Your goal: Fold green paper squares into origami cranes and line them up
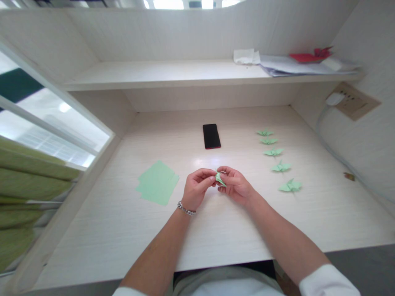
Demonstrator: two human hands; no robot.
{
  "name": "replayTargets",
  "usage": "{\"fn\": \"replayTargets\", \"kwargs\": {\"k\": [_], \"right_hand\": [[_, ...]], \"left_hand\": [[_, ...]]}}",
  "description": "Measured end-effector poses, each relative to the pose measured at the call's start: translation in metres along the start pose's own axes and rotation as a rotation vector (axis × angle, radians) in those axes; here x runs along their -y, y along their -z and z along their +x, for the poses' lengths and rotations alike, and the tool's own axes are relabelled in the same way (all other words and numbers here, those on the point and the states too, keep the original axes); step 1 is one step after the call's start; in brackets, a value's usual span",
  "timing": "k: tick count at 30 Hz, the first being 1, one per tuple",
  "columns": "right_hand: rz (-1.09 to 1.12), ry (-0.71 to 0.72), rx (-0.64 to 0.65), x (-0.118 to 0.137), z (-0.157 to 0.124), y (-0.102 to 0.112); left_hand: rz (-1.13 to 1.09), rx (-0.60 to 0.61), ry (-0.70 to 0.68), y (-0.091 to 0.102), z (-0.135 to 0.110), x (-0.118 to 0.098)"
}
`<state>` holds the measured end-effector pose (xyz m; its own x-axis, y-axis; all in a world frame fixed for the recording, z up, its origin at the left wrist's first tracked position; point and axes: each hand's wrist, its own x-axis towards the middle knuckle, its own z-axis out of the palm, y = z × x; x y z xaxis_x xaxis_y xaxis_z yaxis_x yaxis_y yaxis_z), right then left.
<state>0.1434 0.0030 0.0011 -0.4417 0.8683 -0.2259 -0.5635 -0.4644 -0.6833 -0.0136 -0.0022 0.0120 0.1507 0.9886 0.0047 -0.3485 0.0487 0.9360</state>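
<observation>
A small folded piece of green paper (220, 179) is pinched between my two hands above the middle of the desk. My left hand (200, 184) grips its left side with thumb and fingers. On the other side my right hand (236, 186) has its fingers closed around the right part, hiding some of the folds. Several green origami cranes stand in a column on the right, the nearest crane (290, 186) closest to my right forearm. Left of my hands lies a loose pile of green paper sheets (159, 183).
A black phone (211, 136) lies behind my hands on the pale desk (123, 230). The shelf (166, 72) above carries papers (286, 67) and a red folded paper (308, 56). At right, a charger (335, 98) sits in a wall socket, its cable running down the desk's edge.
</observation>
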Motion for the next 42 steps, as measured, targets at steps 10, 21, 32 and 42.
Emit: {"fn": "replayTargets", "kwargs": {"k": [10, 21, 32, 42], "right_hand": [[-0.569, 0.418, -0.249, -0.004, 0.010, 0.007], [-0.706, 0.340, -0.240, -0.008, 0.009, 0.008], [-0.628, 0.307, -0.303, -0.002, 0.009, 0.006], [-0.652, 0.353, -0.232, 0.001, 0.008, 0.009]], "left_hand": [[0.290, -0.057, -0.132, 0.002, 0.000, 0.003], [0.612, -0.056, -0.289, 0.004, -0.002, 0.005], [0.632, -0.102, -0.332, 0.006, 0.000, 0.002], [0.347, -0.035, -0.051, 0.013, 0.008, 0.005]]}}
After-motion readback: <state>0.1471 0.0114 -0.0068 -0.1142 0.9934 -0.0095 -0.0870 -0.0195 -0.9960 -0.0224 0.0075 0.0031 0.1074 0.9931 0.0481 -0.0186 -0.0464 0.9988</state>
